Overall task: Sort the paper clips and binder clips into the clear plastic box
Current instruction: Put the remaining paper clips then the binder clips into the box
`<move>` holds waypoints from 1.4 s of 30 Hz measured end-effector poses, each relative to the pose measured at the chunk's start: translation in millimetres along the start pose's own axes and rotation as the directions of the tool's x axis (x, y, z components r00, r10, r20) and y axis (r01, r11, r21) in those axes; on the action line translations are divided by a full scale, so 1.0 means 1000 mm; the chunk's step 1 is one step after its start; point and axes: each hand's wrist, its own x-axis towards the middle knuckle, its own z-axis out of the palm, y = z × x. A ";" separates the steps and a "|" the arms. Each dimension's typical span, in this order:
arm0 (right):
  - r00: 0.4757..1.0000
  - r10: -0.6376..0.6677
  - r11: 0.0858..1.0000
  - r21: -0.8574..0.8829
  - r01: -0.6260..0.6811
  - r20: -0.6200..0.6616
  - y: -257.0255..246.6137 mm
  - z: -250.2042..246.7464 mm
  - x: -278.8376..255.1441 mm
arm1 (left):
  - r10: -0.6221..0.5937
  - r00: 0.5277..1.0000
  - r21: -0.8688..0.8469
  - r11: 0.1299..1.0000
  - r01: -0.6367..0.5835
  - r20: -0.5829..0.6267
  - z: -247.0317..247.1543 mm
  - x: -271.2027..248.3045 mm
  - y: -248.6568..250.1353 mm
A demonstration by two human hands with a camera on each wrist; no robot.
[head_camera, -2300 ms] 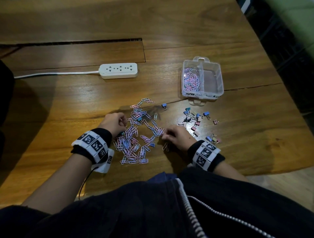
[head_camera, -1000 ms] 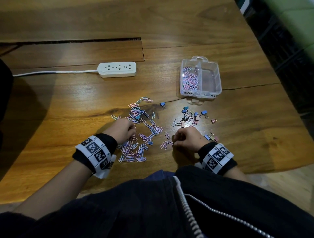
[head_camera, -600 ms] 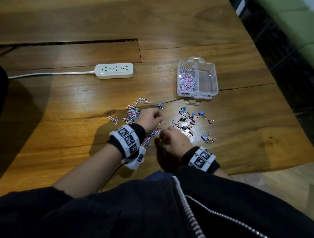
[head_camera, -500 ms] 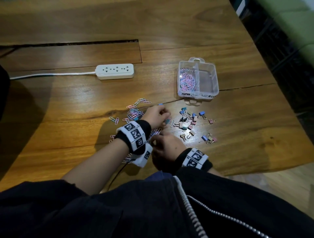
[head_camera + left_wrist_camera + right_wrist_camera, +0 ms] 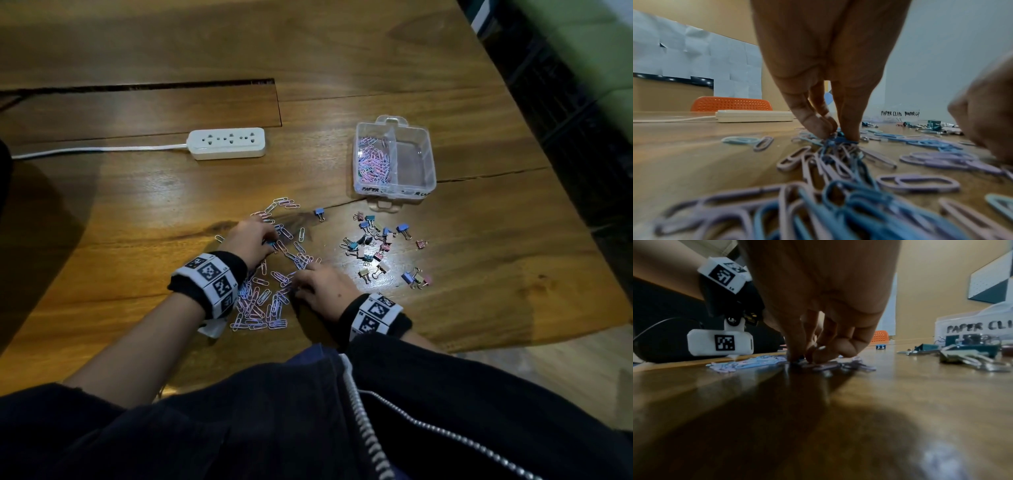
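Note:
Pink, purple and blue paper clips [image 5: 263,298] lie spread on the wooden table [image 5: 137,219] between my hands. My left hand [image 5: 270,241] is at the top of the pile. In the left wrist view its thumb and fingertips [image 5: 818,128] pinch a small blue clip [image 5: 838,140] that lies on the table among the paper clips [image 5: 918,183]. My right hand [image 5: 297,279] is at the pile's right edge, with its curled fingers [image 5: 840,348] down on some paper clips [image 5: 824,365]. Coloured binder clips [image 5: 376,246] lie scattered to the right. The clear plastic box [image 5: 430,161] holds paper clips in its left compartment only.
A white power strip [image 5: 226,143] with its cord lies at the back left. One blue binder clip [image 5: 319,213] sits apart, in front of the box. The table's edge [image 5: 548,178] runs down the right side. An orange chair back [image 5: 731,104] shows beyond the table.
My left hand has drawn back to the left, from beside the binder clips to the top of the paper clip pile. The right hand has shifted slightly and stays on the pile's right edge.

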 end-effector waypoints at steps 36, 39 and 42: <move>0.963 0.236 0.955 0.216 -0.204 -0.133 0.056 -0.018 -0.023 | 0.155 0.987 -0.079 0.985 -0.151 0.052 -0.006 0.052 0.049; 0.933 0.317 0.939 0.195 -0.284 -0.172 0.064 -0.024 -0.021 | 0.079 0.996 0.136 0.987 -0.084 0.038 -0.018 0.053 0.022; 0.900 0.373 0.925 0.173 -0.339 -0.226 0.059 -0.030 -0.016 | 0.086 0.991 0.288 0.951 -0.114 0.107 -0.019 0.047 0.005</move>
